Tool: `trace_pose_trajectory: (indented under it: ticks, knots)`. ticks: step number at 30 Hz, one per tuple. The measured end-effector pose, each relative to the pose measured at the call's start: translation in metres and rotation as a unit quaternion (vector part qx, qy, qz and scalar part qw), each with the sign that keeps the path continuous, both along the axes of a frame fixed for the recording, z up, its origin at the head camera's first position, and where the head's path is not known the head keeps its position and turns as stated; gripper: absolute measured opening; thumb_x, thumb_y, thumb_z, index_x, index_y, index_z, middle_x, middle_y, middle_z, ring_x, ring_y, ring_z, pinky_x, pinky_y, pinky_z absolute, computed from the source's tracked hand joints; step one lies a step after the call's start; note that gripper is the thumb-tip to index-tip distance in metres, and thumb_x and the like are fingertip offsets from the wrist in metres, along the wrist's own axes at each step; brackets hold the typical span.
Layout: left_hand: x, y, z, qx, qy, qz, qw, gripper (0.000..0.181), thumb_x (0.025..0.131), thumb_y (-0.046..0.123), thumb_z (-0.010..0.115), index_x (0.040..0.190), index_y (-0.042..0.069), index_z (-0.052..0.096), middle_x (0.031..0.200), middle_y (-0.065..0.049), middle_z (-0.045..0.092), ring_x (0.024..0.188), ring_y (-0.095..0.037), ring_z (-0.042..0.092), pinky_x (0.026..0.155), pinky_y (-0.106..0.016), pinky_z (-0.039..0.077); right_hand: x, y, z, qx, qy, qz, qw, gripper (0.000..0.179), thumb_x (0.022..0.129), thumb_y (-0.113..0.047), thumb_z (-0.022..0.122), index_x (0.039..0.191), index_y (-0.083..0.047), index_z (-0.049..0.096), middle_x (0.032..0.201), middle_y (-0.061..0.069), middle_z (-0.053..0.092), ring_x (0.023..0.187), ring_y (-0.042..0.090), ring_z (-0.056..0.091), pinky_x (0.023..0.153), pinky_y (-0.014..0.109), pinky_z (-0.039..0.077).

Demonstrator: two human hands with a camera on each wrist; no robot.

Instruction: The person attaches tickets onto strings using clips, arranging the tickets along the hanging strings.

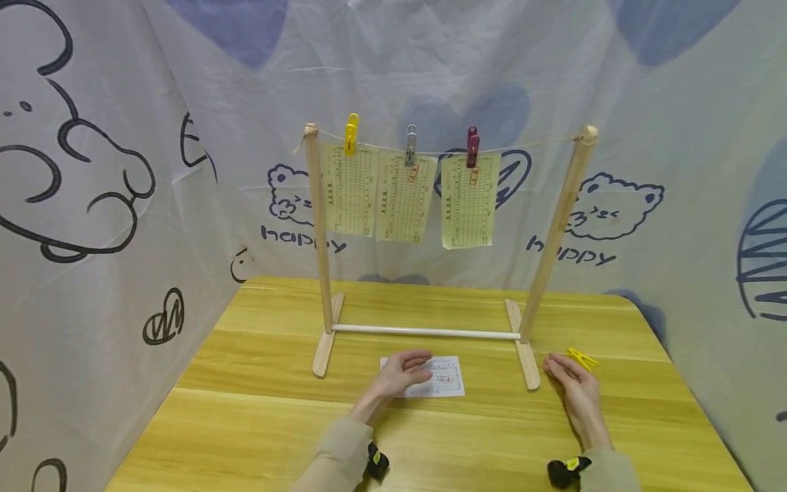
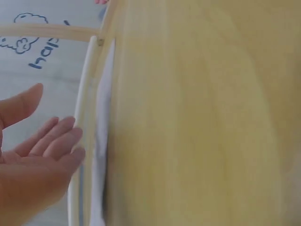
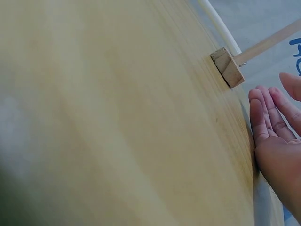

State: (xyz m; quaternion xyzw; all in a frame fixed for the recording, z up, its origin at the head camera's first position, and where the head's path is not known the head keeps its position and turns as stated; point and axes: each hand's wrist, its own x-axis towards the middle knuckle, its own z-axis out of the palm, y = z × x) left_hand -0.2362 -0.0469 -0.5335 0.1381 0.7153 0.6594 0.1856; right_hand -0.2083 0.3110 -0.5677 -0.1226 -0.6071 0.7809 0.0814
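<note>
In the head view my left hand hovers over a small printed sheet of paper on the table, covering its left part. Its fingers are extended and hold nothing, as the left wrist view also shows. My right hand is beside the right foot of a wooden rack, fingers loosely bent around nothing. Just beyond that hand lies a yellow clothespin. On the rack's string, three printed sheets hang: one under a yellow clothespin, one under a grey clothespin, one under a dark red clothespin.
The rack has two wooden posts, wooden feet and a white crossbar low between them. Its string runs between the post tops. Behind the table hangs a printed cloth.
</note>
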Motion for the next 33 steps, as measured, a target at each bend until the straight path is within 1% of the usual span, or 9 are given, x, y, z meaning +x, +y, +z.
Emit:
trace_pose_trajectory:
  ticks: [4, 9, 11, 14, 17, 19, 23, 28, 33]
  knots:
    - [-0.001, 0.004, -0.004, -0.027, 0.0, 0.005, 0.9996, 0.051, 0.094, -0.002, 0.065, 0.139, -0.015, 0.047, 0.146, -0.033, 0.049, 0.142, -0.045, 0.042, 0.116, -0.048, 0.043, -0.002, -0.001, 0.001, 0.034, -0.013, -0.008, 0.9993, 0.034, 0.097, -0.013, 0.067, 0.127, 0.003, 0.065, 0.094, -0.018, 0.074, 0.089, -0.003, 0.069, 0.084, 0.012, 0.057]
    - [0.003, -0.003, -0.003, -0.048, -0.003, 0.01, 0.9988, 0.053, 0.093, -0.004, 0.065, 0.141, -0.015, 0.046, 0.147, -0.033, 0.048, 0.143, -0.045, 0.041, 0.117, -0.05, 0.04, -0.004, -0.003, 0.001, 0.068, -0.022, -0.015, 0.9973, 0.043, 0.098, -0.015, 0.066, 0.133, 0.01, 0.058, 0.091, -0.021, 0.072, 0.088, -0.005, 0.068, 0.083, 0.01, 0.055]
    - [0.005, -0.005, -0.002, -0.056, 0.007, 0.011, 0.9983, 0.053, 0.093, -0.004, 0.065, 0.141, -0.016, 0.044, 0.145, -0.034, 0.05, 0.141, -0.045, 0.044, 0.116, -0.049, 0.042, -0.005, -0.003, 0.001, 0.075, -0.024, -0.018, 0.9967, 0.044, 0.098, -0.015, 0.066, 0.133, 0.01, 0.057, 0.091, -0.021, 0.072, 0.088, -0.005, 0.068, 0.083, 0.009, 0.055]
    - [0.005, -0.006, 0.002, -0.066, 0.03, 0.017, 0.9973, 0.052, 0.094, -0.004, 0.064, 0.141, -0.017, 0.044, 0.139, -0.035, 0.055, 0.133, -0.046, 0.053, 0.109, -0.047, 0.05, -0.004, -0.003, 0.001, 0.084, -0.029, -0.02, 0.9958, 0.045, 0.099, -0.015, 0.065, 0.134, 0.011, 0.056, 0.091, -0.022, 0.072, 0.088, -0.006, 0.067, 0.083, 0.009, 0.054]
    - [0.001, -0.001, 0.006, -0.086, 0.059, 0.022, 0.9943, 0.051, 0.094, -0.002, 0.065, 0.14, -0.014, 0.047, 0.132, -0.032, 0.061, 0.125, -0.044, 0.059, 0.103, -0.047, 0.054, -0.004, -0.003, 0.001, 0.088, -0.033, -0.02, 0.9954, 0.046, 0.099, -0.015, 0.065, 0.135, 0.011, 0.055, 0.09, -0.023, 0.071, 0.089, -0.006, 0.067, 0.083, 0.008, 0.054]
    - [-0.004, 0.004, 0.009, -0.111, 0.075, 0.027, 0.9906, 0.049, 0.094, 0.001, 0.067, 0.139, -0.01, 0.051, 0.131, -0.028, 0.064, 0.124, -0.042, 0.06, 0.106, -0.049, 0.052, -0.004, -0.002, 0.001, 0.086, -0.033, -0.018, 0.9956, 0.046, 0.099, -0.016, 0.066, 0.135, 0.01, 0.056, 0.091, -0.023, 0.071, 0.089, -0.006, 0.067, 0.084, 0.008, 0.054]
    - [-0.014, 0.013, 0.013, -0.141, 0.083, 0.029, 0.9861, 0.046, 0.09, 0.004, 0.073, 0.133, -0.007, 0.058, 0.128, -0.024, 0.067, 0.123, -0.04, 0.061, 0.11, -0.053, 0.048, -0.003, 0.0, 0.0, 0.076, -0.026, -0.015, 0.9967, 0.043, 0.098, -0.014, 0.066, 0.133, 0.009, 0.058, 0.092, -0.022, 0.072, 0.089, -0.006, 0.068, 0.083, 0.008, 0.054]
    - [-0.025, 0.019, 0.009, -0.164, 0.079, 0.046, 0.9822, 0.043, 0.083, 0.002, 0.079, 0.122, -0.006, 0.065, 0.119, -0.023, 0.071, 0.113, -0.037, 0.066, 0.106, -0.048, 0.051, -0.002, 0.001, 0.0, 0.072, -0.014, -0.009, 0.9973, 0.039, 0.098, -0.013, 0.066, 0.131, 0.008, 0.06, 0.093, -0.022, 0.073, 0.088, -0.006, 0.068, 0.083, 0.009, 0.055]
    - [-0.028, 0.016, 0.001, -0.21, 0.081, 0.071, 0.9717, 0.048, 0.072, -0.007, 0.083, 0.117, -0.004, 0.067, 0.116, -0.019, 0.07, 0.108, -0.032, 0.064, 0.102, -0.047, 0.053, -0.003, 0.001, -0.001, 0.07, -0.011, -0.005, 0.9975, 0.04, 0.098, -0.013, 0.066, 0.131, 0.01, 0.06, 0.092, -0.021, 0.073, 0.088, -0.006, 0.069, 0.083, 0.009, 0.055]
